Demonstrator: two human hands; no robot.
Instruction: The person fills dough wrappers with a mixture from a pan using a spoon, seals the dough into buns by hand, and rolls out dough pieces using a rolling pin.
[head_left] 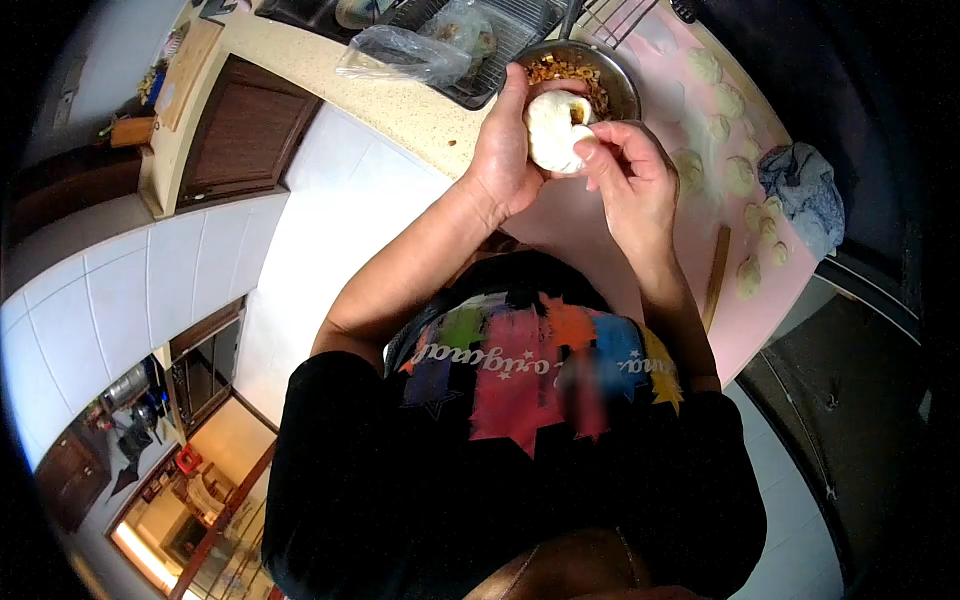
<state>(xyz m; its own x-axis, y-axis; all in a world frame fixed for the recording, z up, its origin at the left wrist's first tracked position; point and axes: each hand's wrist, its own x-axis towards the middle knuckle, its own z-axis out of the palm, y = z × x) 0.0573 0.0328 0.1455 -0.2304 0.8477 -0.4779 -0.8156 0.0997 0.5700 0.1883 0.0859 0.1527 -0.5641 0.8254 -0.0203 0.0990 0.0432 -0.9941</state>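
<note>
A white dough bun point(552, 132) rests in my left hand point(507, 150), whose fingers curve around its far side and underneath. A small opening at its top right shows brown filling. My right hand point(632, 178) pinches the edge of the dough with thumb and fingers, at the bun's right side. Just beyond both hands is a metal pan point(625, 85) holding chopped brown filling point(570, 72). The pink work surface point(560, 225) lies below and to the right of my hands.
Several pieces of dough point(728, 100) lie on the right of the surface. A wooden rolling pin point(717, 275) lies near its front edge, a grey cloth point(803, 190) at the right. Plastic bags point(410, 55) and a black rack point(535, 15) are at the back left.
</note>
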